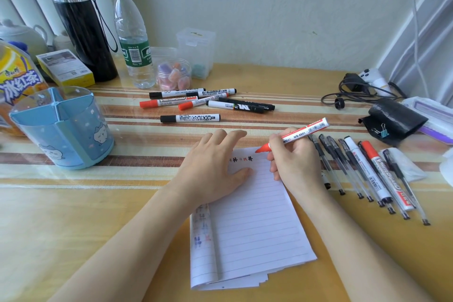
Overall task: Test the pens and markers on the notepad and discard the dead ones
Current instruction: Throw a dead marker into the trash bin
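**Red marker poised over the page**

The right hand (291, 162) was clamped around a red-and-white plastic whiteboard marker (296, 136). Its red tip hung just above the top edge of the white lined paper notepad (250, 223), beside small inked test marks (241, 159). The left hand (210, 167) lay flat with its fingers spread, pressing the pad down. For a good test, I judged, the tip needed bare paper right of those marks and a short, firm stroke. Whether a cap covered the tip could not be told.
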